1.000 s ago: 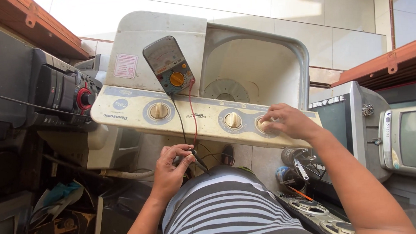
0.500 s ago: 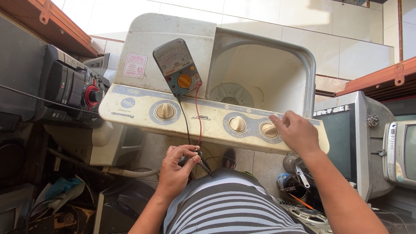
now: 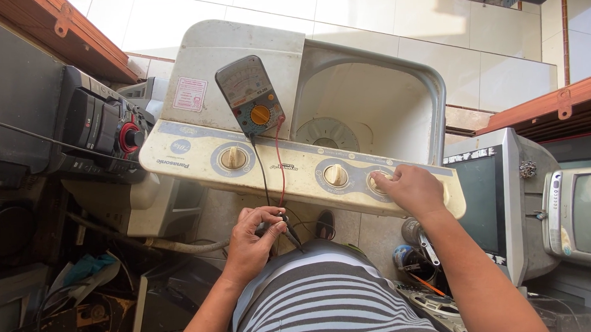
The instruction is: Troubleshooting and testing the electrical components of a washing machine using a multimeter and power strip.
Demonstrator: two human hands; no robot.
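Since the earlier frame, both hands remain placed: right hand (image 3: 413,189) grips the rightmost of three knobs (image 3: 378,181) at centre right, left hand (image 3: 252,237) pinches two probes (image 3: 286,227) below the multimeter (image 3: 249,95) on the washing machine (image 3: 296,172).

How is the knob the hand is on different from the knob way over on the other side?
The right knob is under the right hand, mostly hidden by its fingers; the left knob stands bare, with nobody touching it. The left knob sits alone near the meter; the right knob has another knob close beside it. Both are round, cream-coloured, on the same panel.
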